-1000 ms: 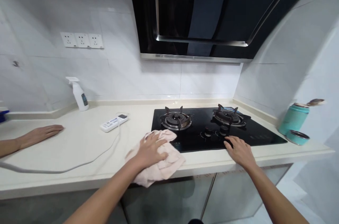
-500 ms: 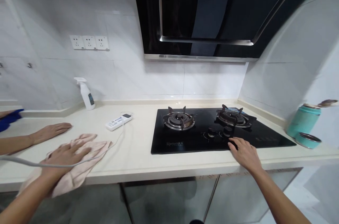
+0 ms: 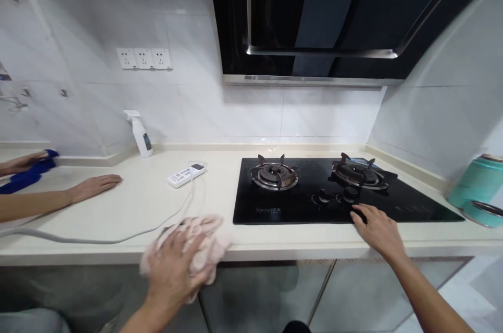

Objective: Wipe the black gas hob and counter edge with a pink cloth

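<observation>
My left hand (image 3: 173,270) grips a pale pink cloth (image 3: 204,241), bunched up at the counter's front edge. Part of the cloth hangs over that edge, and hand and cloth are slightly blurred. With its fingers loosely stretched and nothing in them, my right hand (image 3: 377,231) rests at the front edge of the black gas cooktop (image 3: 291,212), just in front of the control knobs (image 3: 349,195). A white handheld device (image 3: 186,174) lies on the counter beyond the cloth, its grey cable (image 3: 94,241) running left.
Another person's hand (image 3: 92,186) lies flat on the counter at left; their other hand (image 3: 27,161) holds a blue cloth (image 3: 29,175). A white spray bottle (image 3: 141,135) stands by the wall. A turquoise canister (image 3: 475,183) stands right of the cooktop, a range hood (image 3: 314,23) above it.
My left hand has moved right with the pink cloth, away from under the cable, bunching the cloth. My right hand stays by the knobs. The view has shifted slightly left.
</observation>
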Motion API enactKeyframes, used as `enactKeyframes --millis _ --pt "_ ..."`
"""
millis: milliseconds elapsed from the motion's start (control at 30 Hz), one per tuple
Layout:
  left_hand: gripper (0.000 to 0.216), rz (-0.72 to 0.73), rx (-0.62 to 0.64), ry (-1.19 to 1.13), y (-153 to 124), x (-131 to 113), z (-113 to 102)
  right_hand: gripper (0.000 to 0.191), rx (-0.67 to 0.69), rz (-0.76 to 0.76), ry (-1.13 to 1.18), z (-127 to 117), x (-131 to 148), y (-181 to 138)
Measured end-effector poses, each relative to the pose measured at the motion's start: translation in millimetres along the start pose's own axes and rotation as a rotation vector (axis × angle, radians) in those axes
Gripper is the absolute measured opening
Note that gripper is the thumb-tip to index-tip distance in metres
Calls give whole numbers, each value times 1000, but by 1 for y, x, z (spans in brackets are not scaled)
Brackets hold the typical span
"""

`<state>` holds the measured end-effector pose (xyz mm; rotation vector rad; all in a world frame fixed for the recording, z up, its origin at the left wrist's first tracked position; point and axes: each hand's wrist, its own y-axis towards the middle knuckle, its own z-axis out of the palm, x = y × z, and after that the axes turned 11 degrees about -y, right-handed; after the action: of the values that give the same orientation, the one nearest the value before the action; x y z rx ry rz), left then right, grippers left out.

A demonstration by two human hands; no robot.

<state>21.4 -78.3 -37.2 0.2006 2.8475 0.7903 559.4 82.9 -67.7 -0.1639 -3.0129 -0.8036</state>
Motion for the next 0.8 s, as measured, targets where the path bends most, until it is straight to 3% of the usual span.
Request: enactKeyframes --millis 67,133,233,333,433,533,633,800 --pt "60 -7 30 12 1 -36 17 51 13 4 -3 -2 1 0" --pt "67 65 159 -53 14 -81 31 51 20 4 -8 -5 3 0" --pt "62 329 388 -197 43 -153 43 49 24 7 -23 -9 6 -1" --pt "41 457 424 -260 68 -211 45 48 27 10 -30 -11 7 -2" --pt "33 507 433 -285 78 -243 44 49 29 3 -38 -8 4 -1" --pt "32 518 440 -292 80 -251 41 50 26 -11 -48 -5 0 -1" --pt "34 491 434 -287 76 -238 36 51 23 -22 -54 -4 -3 -2" --pt "37 384 381 -248 61 -171 21 51 17 -19 -34 0 -5 -2"
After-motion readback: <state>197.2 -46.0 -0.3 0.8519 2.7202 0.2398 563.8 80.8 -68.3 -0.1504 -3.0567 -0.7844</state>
